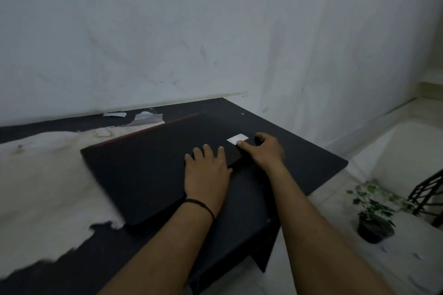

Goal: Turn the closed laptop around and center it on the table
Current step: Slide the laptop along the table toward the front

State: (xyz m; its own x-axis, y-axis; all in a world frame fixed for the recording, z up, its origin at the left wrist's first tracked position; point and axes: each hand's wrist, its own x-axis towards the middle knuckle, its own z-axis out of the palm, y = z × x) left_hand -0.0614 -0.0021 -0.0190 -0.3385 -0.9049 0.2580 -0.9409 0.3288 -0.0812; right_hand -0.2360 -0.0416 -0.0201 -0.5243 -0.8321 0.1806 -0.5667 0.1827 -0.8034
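A closed black laptop lies at an angle on the dark table, with a white sticker near its right corner. My left hand rests flat on the lid near the right end, fingers spread, a black band on the wrist. My right hand wraps the laptop's right corner, with the thumb on the sticker and the fingers curled over the far edge.
The table's dark surface is peeled off in a large pale patch on the left. A white wall stands right behind the table. On the tiled floor to the right sits a small potted plant beside a black stand.
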